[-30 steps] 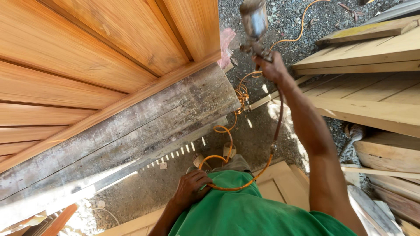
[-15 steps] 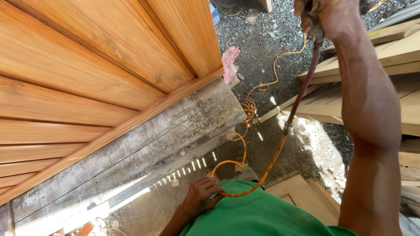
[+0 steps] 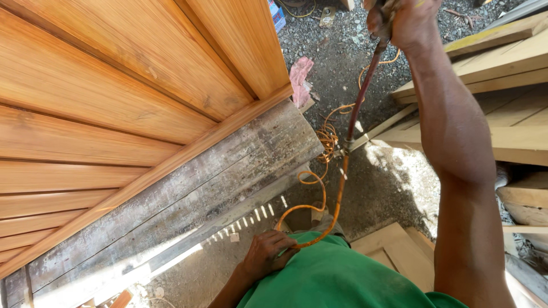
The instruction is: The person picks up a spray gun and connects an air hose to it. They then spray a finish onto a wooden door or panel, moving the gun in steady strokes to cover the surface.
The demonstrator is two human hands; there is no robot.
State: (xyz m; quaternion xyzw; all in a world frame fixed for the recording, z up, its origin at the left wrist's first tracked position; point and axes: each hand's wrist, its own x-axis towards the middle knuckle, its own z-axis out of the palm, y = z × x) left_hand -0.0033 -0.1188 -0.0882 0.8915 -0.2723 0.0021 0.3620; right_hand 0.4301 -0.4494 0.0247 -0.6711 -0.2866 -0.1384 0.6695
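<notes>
Gripping the top end of a thin dark red and orange air hose (image 3: 358, 108), our right hand (image 3: 402, 21) is raised at about 1 o'clock of the view, its fingers clenched around something at the upper edge that we cannot see clearly. From this fist the hose hangs down toward 6 o'clock, dark red in its upper part and orange below a small metal coupling (image 3: 344, 149), and it ends in a curve at our left hand (image 3: 268, 254). Our left hand rests at 6 o'clock against our green shirt (image 3: 337, 279), with the fingers closed loosely on the lower orange part of the hose. Just beside the straight hose, toward 9 o'clock from it, a coiled orange section (image 3: 319, 171) makes some loops above the ground.

Further out, from 9 to 11 o'clock, a large varnished wooden panel of slanted orange-brown boards (image 3: 114, 85) fills most of the view. Its lower edge stands on a weathered grey wooden plank (image 3: 188, 199), which runs diagonally from 8 o'clock toward the centre. At 12 o'clock a crumpled pink cloth (image 3: 299, 77) lies on the dark gravel ground (image 3: 388, 188). At 3 o'clock, behind our right forearm, pale unfinished wooden boards (image 3: 514, 114) are stacked, well apart from the varnished panel.
</notes>
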